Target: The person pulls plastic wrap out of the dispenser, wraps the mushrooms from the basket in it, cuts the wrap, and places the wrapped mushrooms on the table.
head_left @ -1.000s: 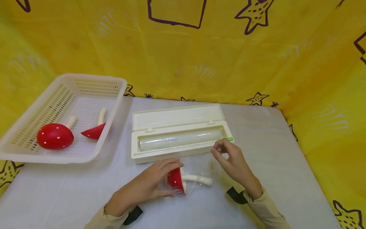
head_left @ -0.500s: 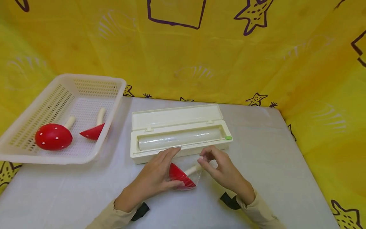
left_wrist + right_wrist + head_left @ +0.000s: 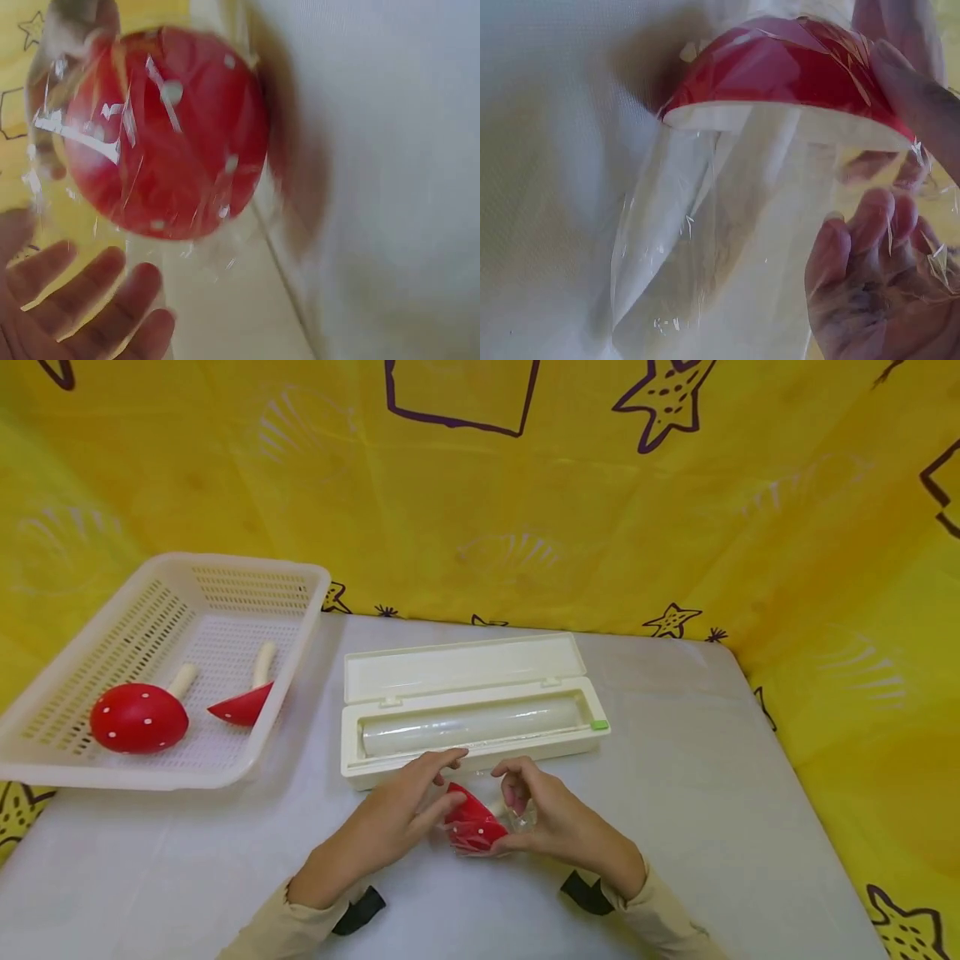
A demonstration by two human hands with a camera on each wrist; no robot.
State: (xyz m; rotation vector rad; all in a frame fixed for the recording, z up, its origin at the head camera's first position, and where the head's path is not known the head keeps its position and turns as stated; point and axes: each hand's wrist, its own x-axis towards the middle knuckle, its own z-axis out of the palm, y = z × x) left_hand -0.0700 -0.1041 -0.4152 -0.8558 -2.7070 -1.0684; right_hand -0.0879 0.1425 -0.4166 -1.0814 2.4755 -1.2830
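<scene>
A red toy mushroom [image 3: 477, 828] with white dots and a pale stem lies between my hands, wrapped in loose clear plastic film [image 3: 656, 247]. My left hand [image 3: 386, 818] is at the cap, its thumb touching it. The left fingers [image 3: 97, 300] are spread and stand apart from the cap in the left wrist view. My right hand [image 3: 566, 827] holds the mushroom from the stem side. Its thumb presses the cap's rim, while its bent fingers [image 3: 874, 217] curve around the film. Film and fingers partly hide the stem in the head view.
Just behind the hands stands an open cream box [image 3: 465, 667] with a film roll [image 3: 472, 727] inside and a green slider [image 3: 599, 725] at its right end. A white basket [image 3: 318, 602] at the left holds two more red toy mushrooms [image 3: 139, 718]. Yellow cloth [image 3: 480, 485] surrounds the table.
The mushroom has tilted and its stem, earlier pointing right in plain view, is now mostly hidden. My right hand has moved left from the loose film to the cap. The left hand stays beside it.
</scene>
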